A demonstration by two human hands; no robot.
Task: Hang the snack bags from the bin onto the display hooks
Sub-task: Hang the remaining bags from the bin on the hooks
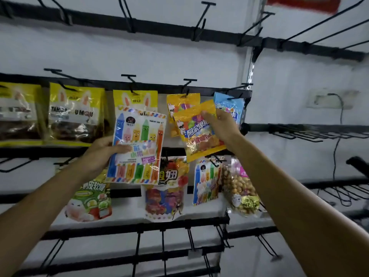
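1. Two bare hands are seen: left hand, right hand.
2. Behind each hand, a forearm is shown uncovered right up to the frame edge: left forearm, right forearm.
3. Plain uncovered skin is seen where each forearm meets its hand.
4. Nails and fine skin detail are blurred, so left unjudged.

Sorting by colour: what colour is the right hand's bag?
The bag is orange-yellow; head view.

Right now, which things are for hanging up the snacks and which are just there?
For the job: left hand holding the pencil bag; right hand holding the orange candy bag; empty hooks.
Just there: wall socket; black cable; yellow rabbit bags already hung.
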